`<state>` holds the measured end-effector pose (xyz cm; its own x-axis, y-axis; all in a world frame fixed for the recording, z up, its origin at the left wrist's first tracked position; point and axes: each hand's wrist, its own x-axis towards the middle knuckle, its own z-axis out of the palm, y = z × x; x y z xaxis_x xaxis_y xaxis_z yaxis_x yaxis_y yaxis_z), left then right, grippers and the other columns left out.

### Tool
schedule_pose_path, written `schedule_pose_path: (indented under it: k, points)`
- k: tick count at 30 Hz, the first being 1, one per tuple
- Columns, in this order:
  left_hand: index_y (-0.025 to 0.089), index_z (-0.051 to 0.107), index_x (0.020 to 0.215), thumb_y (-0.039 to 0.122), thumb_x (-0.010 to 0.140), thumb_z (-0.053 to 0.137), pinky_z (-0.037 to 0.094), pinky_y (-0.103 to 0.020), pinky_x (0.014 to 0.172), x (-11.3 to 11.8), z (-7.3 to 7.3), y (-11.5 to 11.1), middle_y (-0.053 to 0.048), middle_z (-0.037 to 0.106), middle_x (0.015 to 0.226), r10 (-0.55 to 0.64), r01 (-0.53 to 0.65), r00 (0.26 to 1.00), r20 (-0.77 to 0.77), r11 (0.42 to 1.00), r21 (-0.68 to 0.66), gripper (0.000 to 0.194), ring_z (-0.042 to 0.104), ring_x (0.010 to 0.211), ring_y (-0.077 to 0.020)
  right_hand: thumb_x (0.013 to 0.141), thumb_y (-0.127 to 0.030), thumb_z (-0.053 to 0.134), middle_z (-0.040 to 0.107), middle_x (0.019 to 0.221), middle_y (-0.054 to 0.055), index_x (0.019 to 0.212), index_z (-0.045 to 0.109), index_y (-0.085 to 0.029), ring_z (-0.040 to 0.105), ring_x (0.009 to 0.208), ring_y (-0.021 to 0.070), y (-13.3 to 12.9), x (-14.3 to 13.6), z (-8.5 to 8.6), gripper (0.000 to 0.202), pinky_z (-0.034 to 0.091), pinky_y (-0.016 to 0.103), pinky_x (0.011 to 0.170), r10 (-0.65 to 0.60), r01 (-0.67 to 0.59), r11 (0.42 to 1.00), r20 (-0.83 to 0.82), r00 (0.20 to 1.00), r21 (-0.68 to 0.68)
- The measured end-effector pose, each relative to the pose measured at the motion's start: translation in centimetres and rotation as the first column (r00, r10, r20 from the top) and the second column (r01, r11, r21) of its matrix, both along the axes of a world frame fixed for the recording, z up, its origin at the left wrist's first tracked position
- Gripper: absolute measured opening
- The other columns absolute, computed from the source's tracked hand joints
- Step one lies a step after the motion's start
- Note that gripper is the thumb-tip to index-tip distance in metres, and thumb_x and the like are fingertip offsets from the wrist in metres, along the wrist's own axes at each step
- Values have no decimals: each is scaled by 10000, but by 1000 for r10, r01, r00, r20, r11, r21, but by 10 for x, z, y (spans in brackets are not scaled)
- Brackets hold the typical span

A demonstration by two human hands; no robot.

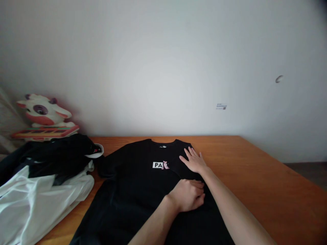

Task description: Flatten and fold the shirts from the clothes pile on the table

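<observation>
A black T-shirt (143, 190) lies front up on the wooden table, its collar toward the wall. On its chest is a small white "PA" print with a pink cartoon figure. Its left-hand sleeve is spread out, while the right-hand side looks folded inward over the chest. My right hand (194, 162) rests flat near the right shoulder, fingers spread. Closer to me, my left hand (187, 195) is closed at the shirt's right side edge, with curled fingers that appear to grip the fabric. The shirt's lower hem lies out of frame.
Dark and white clothes (46, 190) are heaped on the left, with a white-brimmed cap (96, 151) at their edge. Behind them stands a cow-shaped toy keyboard (46, 115). The wooden table (255, 177) extends to the right and meets a pale wall (163, 68) at the back.
</observation>
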<state>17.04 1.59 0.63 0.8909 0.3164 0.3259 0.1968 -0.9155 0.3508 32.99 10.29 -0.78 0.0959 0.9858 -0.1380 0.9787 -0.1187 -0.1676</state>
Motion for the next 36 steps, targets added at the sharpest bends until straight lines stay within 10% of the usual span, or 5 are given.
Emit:
schedule_pose_path:
  k: [10, 18, 28, 36]
  points:
    - [209, 742, 859, 333, 993, 493, 559, -269, 904, -4, 0, 6, -31, 782, 1021, 57, -33, 994, 88, 967, -254, 309, 728, 1007, -195, 953, -742, 174, 105, 1702, 74, 1619, 166, -275, 92, 1560, 282, 26, 8, -7, 813, 71, 593, 1220, -64, 61, 997, 40, 997, 53]
    - [146, 647, 1287, 356, 971, 486, 318, -578, 1188, -18, -7, 26, -183, 565, 1459, 576, -577, 817, -33, 815, -50, 412, 488, 1377, -366, 967, -708, 226, 147, 1696, 94, 1612, 202, -270, 120, 1553, 296, 26, 13, -15, 781, 79, 590, 1215, -47, 45, 993, 17, 999, 108]
    - [41, 391, 1522, 895, 683, 544, 132, -649, 1224, -26, 2, 23, -265, 300, 1608, 616, -646, 757, -220, 756, -107, 1207, 238, 1505, -447, 986, -598, 343, 291, 1648, 150, 1572, 324, -185, 251, 1510, 326, 18, 9, -11, 717, 179, 568, 1199, -48, 46, 973, 1, 999, 227]
    - [96, 431, 1510, 804, 878, 371, 159, -560, 1245, -45, 2, 40, -201, 356, 1603, 582, -614, 786, -210, 775, -149, 951, 291, 1510, -336, 993, -265, 316, 666, 1243, 160, 1200, 662, -141, 577, 1176, 284, -10, -2, 5, 422, 388, 405, 1061, 65, -80, 931, 54, 996, 357]
